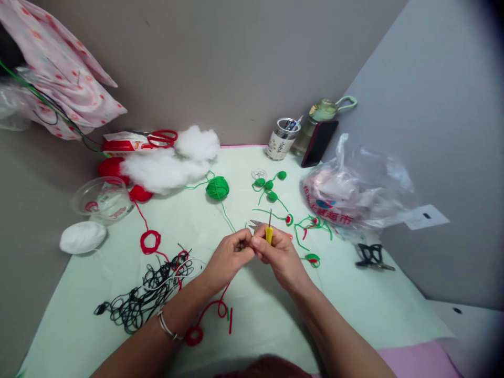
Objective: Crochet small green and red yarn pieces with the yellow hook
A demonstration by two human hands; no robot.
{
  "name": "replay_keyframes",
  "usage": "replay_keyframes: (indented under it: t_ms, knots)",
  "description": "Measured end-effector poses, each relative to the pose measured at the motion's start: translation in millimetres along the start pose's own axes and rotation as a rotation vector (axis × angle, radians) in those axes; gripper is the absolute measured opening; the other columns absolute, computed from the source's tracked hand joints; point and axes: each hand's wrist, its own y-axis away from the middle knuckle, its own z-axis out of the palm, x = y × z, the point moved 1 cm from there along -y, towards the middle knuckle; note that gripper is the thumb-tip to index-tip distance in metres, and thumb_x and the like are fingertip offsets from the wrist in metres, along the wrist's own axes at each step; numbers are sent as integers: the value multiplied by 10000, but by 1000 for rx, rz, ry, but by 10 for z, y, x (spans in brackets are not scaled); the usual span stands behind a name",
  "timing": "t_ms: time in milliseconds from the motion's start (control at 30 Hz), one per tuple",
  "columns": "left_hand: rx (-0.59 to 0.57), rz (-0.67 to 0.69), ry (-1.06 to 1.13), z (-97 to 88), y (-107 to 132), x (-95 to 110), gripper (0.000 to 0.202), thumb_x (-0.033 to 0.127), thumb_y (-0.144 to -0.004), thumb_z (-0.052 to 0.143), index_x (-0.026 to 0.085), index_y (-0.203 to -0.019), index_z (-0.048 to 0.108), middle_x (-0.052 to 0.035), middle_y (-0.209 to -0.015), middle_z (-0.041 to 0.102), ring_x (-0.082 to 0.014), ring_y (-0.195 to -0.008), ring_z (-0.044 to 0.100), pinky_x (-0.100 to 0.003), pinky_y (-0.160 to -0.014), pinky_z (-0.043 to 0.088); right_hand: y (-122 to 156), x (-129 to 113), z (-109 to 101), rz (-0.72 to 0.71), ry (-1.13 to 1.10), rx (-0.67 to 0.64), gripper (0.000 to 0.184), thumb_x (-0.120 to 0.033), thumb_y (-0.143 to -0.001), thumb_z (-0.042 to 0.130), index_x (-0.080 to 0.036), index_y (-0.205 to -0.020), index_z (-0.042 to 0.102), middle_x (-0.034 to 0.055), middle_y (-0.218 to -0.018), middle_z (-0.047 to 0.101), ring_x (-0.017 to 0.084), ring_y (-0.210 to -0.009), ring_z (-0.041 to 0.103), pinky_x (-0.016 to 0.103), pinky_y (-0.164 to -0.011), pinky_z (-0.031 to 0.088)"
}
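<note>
Two hands crochet above the middle of a pale green mat (354, 310).
Left hand (227, 258) pinches red yarn (214, 307) that trails toward the person; right hand (277, 252) grips an upright yellow-handled crochet hook (269, 231). The next stitch likely needs a steady pinch.

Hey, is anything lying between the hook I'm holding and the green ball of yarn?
Nearly nothing. The right hand holds the hook, and the left hand pinches the strand that runs over the bare mat to the green ball of yarn. Only small metal snips lie just left of the hook, close to that line.
</note>
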Motion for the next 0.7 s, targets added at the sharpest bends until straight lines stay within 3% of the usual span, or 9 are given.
replay_keyframes:
  t_ms: [200, 333, 433, 533, 633, 700]
  knots:
    - [-42, -2, 17, -66, 0, 36, 82, 102, -702, 664, 182, -692, 647, 34, -695, 573, -151, -706, 455, -284, -667, 324, -20, 2, -42, 72, 54, -39, 429, -553, -864, 775, -211, -724, 557, -89, -544, 414, 83, -501, 291, 256, -496, 220]
    - [60, -23, 145, -174, -45, 31, 105, 258, -787, 754, 181, -765, 686, 38, -686, 552, -124, -631, 440, -266, -608, 326, -67, -72, -236, 110, 60, 23, 417, -569, -918, 706, -211, -761, 558, -80, -582, 473, 70, -470, 273, 250, -476, 199]
    - [204, -16, 278, -263, -70, 42, 213, 388, -843, 752, 202, -895, 663, 33, -803, 598, -96, -622, 489, -240, -620, 377, -62, -146, -357, 117, 292, -41, 411, -564, -1004, 575, -191, -866, 675, -16, -716, 622, 85, -500, 431, 256, -501, 304]
    - [290, -11, 364, -299, -66, 69, 289, 400, -805, 809, 207, -922, 628, 37, -835, 618, -79, -628, 538, -220, -648, 419, -30, -169, -334, 62, 543, -121, 353, -491, -1016, 577, -194, -929, 746, 45, -866, 727, 174, -746, 658, 303, -697, 477]
    - [297, -18, 398, -253, -48, 79, 306, 381, -783, 847, 200, -916, 639, 48, -773, 615, -76, -614, 546, -205, -631, 419, -4, -131, -193, -50, 597, -68, 180, -373, -967, 682, -220, -1023, 759, 53, -1023, 756, 213, -972, 698, 326, -861, 508]
    - [269, -28, 408, -200, -40, 68, 296, 377, -780, 853, 199, -901, 650, 63, -688, 587, -81, -586, 531, -203, -607, 408, 2, -95, -96, -106, 539, -38, 148, -326, -939, 719, -233, -1051, 749, 39, -1013, 751, 201, -956, 694, 313, -849, 514]
